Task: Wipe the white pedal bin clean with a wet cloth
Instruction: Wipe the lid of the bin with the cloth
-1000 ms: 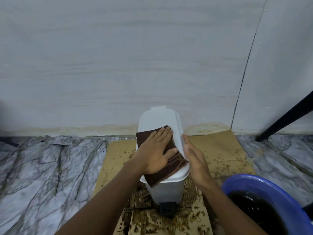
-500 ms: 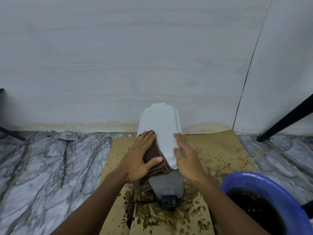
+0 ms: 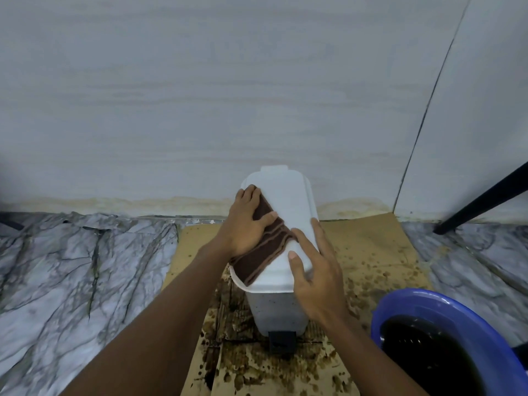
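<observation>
Cloth (image 3: 263, 252) pressed flat on bin (image 3: 288, 201) under our left hand (image 3: 245, 224), fingers apart; right hand (image 3: 317, 275), fingers straight, steadied it. We judged even, overlapping strokes best.

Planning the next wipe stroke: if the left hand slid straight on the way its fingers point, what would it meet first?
Probably the wall behind the white pedal bin: the left hand presses the brown cloth near the lid's far edge. Gap unclear.
</observation>
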`<act>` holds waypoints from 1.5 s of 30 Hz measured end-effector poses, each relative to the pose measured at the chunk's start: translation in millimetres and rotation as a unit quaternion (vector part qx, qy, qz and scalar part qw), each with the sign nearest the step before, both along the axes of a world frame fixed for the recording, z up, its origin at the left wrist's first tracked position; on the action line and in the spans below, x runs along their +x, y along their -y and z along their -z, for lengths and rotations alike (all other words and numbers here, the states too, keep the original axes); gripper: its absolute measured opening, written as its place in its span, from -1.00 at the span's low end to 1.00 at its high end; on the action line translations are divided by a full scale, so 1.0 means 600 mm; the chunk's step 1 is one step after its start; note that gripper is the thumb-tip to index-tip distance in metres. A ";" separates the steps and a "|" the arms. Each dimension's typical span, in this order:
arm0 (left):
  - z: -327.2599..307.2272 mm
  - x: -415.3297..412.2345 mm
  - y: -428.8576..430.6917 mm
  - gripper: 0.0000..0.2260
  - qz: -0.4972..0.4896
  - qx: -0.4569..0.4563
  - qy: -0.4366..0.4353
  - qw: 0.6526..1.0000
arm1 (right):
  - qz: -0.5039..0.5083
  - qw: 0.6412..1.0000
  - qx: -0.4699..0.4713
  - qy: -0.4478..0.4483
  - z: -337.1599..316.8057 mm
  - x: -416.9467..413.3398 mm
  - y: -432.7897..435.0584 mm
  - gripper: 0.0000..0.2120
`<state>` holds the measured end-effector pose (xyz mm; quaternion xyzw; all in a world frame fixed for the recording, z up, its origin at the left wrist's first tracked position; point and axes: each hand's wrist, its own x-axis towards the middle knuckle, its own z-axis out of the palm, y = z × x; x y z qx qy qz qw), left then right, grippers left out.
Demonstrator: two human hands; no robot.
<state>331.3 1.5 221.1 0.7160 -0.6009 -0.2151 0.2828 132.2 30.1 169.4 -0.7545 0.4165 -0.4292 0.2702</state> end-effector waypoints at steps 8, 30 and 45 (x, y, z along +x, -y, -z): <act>-0.012 -0.029 0.040 -0.34 0.088 0.022 0.255 0.963 | 0.015 0.999 -0.040 0.030 0.011 0.001 0.000 -0.40; 0.010 -0.006 -0.038 -0.23 -0.040 -0.017 -0.001 0.999 | -0.126 0.986 -0.037 -0.106 -0.003 -0.040 0.013 0.10; -0.009 -0.067 -0.056 -0.19 -0.168 -0.056 -0.023 0.984 | -0.213 0.970 -0.015 -0.116 -0.031 -0.080 0.087 -0.01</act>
